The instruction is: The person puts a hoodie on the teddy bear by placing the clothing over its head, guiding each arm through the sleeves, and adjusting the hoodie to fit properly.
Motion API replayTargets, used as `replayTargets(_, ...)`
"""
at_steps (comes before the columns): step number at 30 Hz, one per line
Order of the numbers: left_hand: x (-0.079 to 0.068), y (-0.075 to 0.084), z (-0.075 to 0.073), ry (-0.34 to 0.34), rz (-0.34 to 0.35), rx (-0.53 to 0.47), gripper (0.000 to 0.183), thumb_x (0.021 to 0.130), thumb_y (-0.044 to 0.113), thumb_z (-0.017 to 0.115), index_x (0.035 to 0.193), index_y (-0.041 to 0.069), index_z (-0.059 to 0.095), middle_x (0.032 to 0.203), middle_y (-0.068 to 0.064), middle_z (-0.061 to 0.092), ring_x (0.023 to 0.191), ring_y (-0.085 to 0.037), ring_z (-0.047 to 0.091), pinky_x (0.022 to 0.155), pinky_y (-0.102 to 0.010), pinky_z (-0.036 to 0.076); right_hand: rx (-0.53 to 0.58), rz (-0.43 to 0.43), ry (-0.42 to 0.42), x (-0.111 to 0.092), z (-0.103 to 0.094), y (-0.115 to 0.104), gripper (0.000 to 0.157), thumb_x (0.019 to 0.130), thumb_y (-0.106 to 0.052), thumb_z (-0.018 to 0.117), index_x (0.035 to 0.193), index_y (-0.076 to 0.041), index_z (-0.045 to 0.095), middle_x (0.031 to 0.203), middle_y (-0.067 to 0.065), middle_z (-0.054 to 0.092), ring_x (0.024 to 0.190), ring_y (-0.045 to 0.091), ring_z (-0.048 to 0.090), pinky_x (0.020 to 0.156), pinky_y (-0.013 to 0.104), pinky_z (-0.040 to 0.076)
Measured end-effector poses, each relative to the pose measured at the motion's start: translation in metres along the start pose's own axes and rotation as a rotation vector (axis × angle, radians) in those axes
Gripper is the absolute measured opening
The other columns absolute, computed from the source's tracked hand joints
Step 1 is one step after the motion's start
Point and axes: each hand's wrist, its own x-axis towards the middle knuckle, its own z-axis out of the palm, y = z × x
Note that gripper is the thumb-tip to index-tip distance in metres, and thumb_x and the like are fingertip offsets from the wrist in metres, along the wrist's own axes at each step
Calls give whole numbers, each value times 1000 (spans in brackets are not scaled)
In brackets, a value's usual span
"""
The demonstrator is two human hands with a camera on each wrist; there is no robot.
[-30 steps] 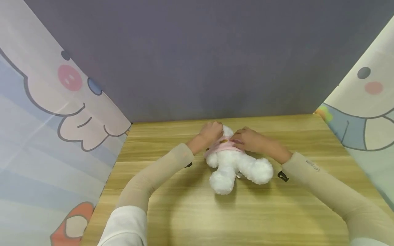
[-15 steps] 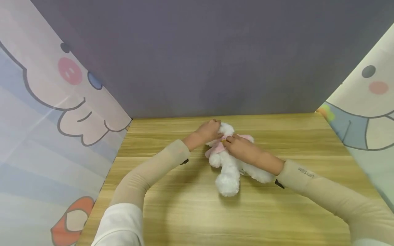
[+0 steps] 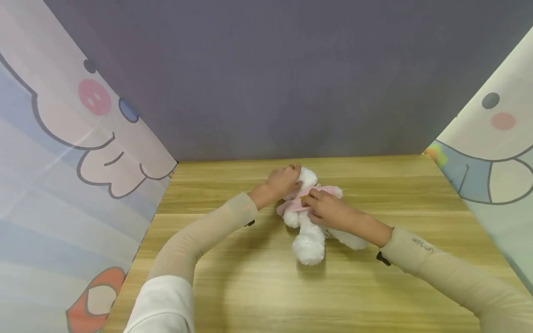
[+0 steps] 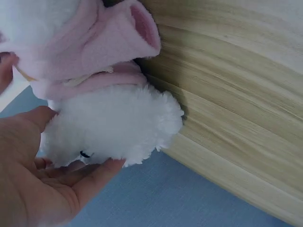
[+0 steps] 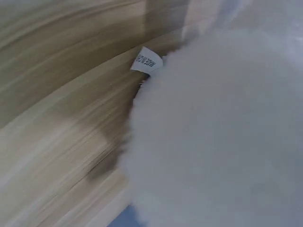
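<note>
A white plush toy (image 3: 308,245) in a pink top (image 3: 291,203) lies on the wooden table, legs toward me. My left hand (image 3: 283,181) grips the toy's fluffy head (image 4: 113,123); in the left wrist view its thumb and fingers stand on either side of it. With bent fingers my right hand (image 3: 331,210) pinches the front of the pink top, beside a small yellow detail (image 3: 303,197). A fingertip (image 4: 6,68) of that hand shows at the left wrist view's edge. White fur (image 5: 218,132) fills much of the right wrist view, hiding the right hand there.
The wooden table (image 3: 250,286) ends at a grey-purple back panel (image 3: 291,92). Cartoon-printed sheets (image 3: 54,185) rise along both sides. A small white label (image 5: 147,61) sticks out from the toy's fur.
The toy's body has turned slightly and its near leg has shifted right. My right hand has moved left across the pink top, then slightly toward me. My left hand stays at the head.
</note>
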Motion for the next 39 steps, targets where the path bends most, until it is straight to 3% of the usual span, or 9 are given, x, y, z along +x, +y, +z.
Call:
replayTargets(4, -4, -3, 7, -18, 33, -41, 43, 98, 39, 46, 124, 5, 45, 106, -11, 58, 75, -24, 62, 56, -31, 53, -45, 16, -25, 4, 4, 0, 13, 88, -16, 67, 98, -13, 60, 86, 3, 49, 66, 14, 42, 59, 24, 40)
replayTargets(9, -6, -15, 16, -64, 56, -255, 45, 98, 36, 48, 131, 8, 36, 130, -13, 45, 104, -24, 55, 84, -36, 49, -7, 81, -5, 6, 9, 3, 12, 86, -13, 69, 96, -14, 63, 83, 1, 47, 64, 13, 41, 62, 25, 39)
replayTargets(16, 10, -24, 18, 44, 45, -431, 32, 93, 28, 59, 116, 10, 47, 107, -5, 56, 82, -16, 57, 66, -26, 48, 166, 142, 84, 7, 10, 5, 9, 83, -11, 72, 85, -12, 63, 78, -2, 54, 68, 11, 45, 64, 28, 41)
replayTargets(21, 4, -27, 17, 87, 77, -455, 42, 94, 28, 58, 130, 11, 43, 129, -6, 48, 111, -19, 53, 89, -27, 47, 233, 272, 87, 1, 13, 16, 7, 87, -15, 69, 90, -12, 63, 84, 0, 59, 73, 11, 53, 65, 28, 47)
replayTargets(23, -7, -27, 14, 124, 43, -511, 40, 94, 24, 59, 129, 11, 45, 129, -7, 47, 114, -19, 51, 92, -28, 46, 256, 305, 99, -4, 13, 25, 8, 89, -15, 66, 94, -11, 62, 88, 1, 59, 77, 13, 55, 68, 30, 49)
replayTargets(26, -29, -23, 9, 164, -24, -638, 25, 92, 13, 61, 115, 8, 53, 110, -5, 57, 97, -17, 58, 84, -31, 49, 355, 317, 134, -11, 12, 41, 8, 91, -8, 61, 100, -9, 61, 93, 5, 59, 85, 17, 56, 75, 32, 50)
replayTargets(31, -57, -5, 18, 35, -107, -835, 13, 93, 15, 60, 104, 8, 60, 95, -2, 64, 87, -13, 61, 78, -27, 50, 647, 295, 127, -17, 9, 56, 18, 93, 8, 49, 107, 1, 58, 101, 14, 55, 100, 27, 56, 90, 31, 49)
replayTargets(33, -61, 3, 24, 9, -134, -912, 22, 93, 20, 61, 110, 7, 61, 103, -4, 65, 94, -15, 62, 78, -24, 51, 636, 301, 111, -16, 8, 57, 17, 93, 4, 51, 107, -2, 59, 102, 12, 55, 100, 27, 57, 89, 29, 50)
replayTargets(39, -59, 14, 41, 103, -221, -1235, 42, 90, 24, 66, 121, -2, 56, 118, -15, 61, 105, -25, 62, 83, -27, 52, 518, 331, 68, -8, 3, 54, 14, 93, -3, 56, 104, -10, 62, 101, 5, 56, 99, 21, 57, 87, 31, 51)
